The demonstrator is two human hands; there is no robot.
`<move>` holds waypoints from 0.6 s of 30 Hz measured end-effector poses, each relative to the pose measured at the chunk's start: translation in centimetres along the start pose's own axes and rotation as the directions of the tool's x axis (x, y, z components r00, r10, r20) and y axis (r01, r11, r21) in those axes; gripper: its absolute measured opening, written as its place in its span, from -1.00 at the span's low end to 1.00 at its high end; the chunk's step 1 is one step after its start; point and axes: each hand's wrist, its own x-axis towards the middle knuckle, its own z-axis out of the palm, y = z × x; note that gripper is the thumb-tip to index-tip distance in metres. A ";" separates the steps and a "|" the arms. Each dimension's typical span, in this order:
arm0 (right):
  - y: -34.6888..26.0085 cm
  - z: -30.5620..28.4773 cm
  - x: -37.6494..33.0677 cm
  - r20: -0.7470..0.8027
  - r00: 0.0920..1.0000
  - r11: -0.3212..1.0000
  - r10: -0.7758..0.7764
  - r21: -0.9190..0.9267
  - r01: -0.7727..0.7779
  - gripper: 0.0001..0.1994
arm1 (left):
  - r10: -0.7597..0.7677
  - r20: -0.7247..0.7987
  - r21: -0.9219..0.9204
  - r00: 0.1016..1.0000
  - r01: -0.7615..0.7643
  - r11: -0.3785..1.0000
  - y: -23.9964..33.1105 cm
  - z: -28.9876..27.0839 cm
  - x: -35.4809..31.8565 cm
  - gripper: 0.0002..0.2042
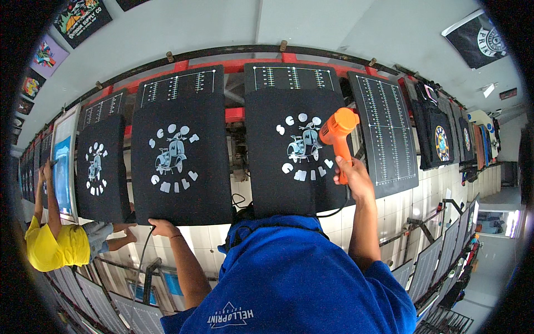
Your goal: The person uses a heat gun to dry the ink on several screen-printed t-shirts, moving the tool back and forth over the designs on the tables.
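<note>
My right hand (pixel 354 177) grips the handle of an orange heat gun (pixel 337 133), its nozzle pointing left at the pale scooter print on a black shirt (pixel 283 183) stretched over a printing board. My left hand (pixel 163 227) rests on the near edge of the neighbouring black shirt (pixel 181 200), which carries the same scooter print. A black cord (pixel 332 211) hangs from the gun below my right wrist.
More boards (pixel 384 133) on a long red-framed line (pixel 236 114) curve off both ways, some bare with ruler marks, some holding printed shirts (pixel 100 167). At the left a person in a yellow top (pixel 53 245) works at a screen frame (pixel 64 161). White tiled floor lies below.
</note>
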 end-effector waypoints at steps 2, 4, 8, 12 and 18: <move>0.3 0.4 0.3 0.025 1.000 1.000 -0.006 -0.016 0.006 -0.62 | 0.002 -0.004 -0.003 1.000 -0.002 1.000 -0.2 0.0 0.3 -0.20; -0.2 1.1 -0.2 0.060 0.998 0.999 0.028 -0.016 -0.027 -0.62 | -0.007 -0.006 -0.007 1.000 0.007 1.000 -0.1 0.0 0.4 -0.20; 0.7 0.4 0.4 0.220 0.974 0.993 0.060 0.081 -0.080 -0.66 | -0.007 0.013 -0.032 1.000 0.008 0.999 0.2 0.0 -0.4 -0.20; -0.3 1.9 0.6 0.119 0.993 0.999 0.011 0.036 -0.016 -0.65 | 0.020 0.007 0.001 1.000 -0.020 1.000 -0.2 -0.1 0.2 -0.19; -0.6 1.4 1.4 0.165 0.986 0.994 0.005 0.107 -0.023 -0.71 | 0.015 0.013 -0.011 1.000 -0.015 1.000 -0.8 -0.1 0.9 -0.21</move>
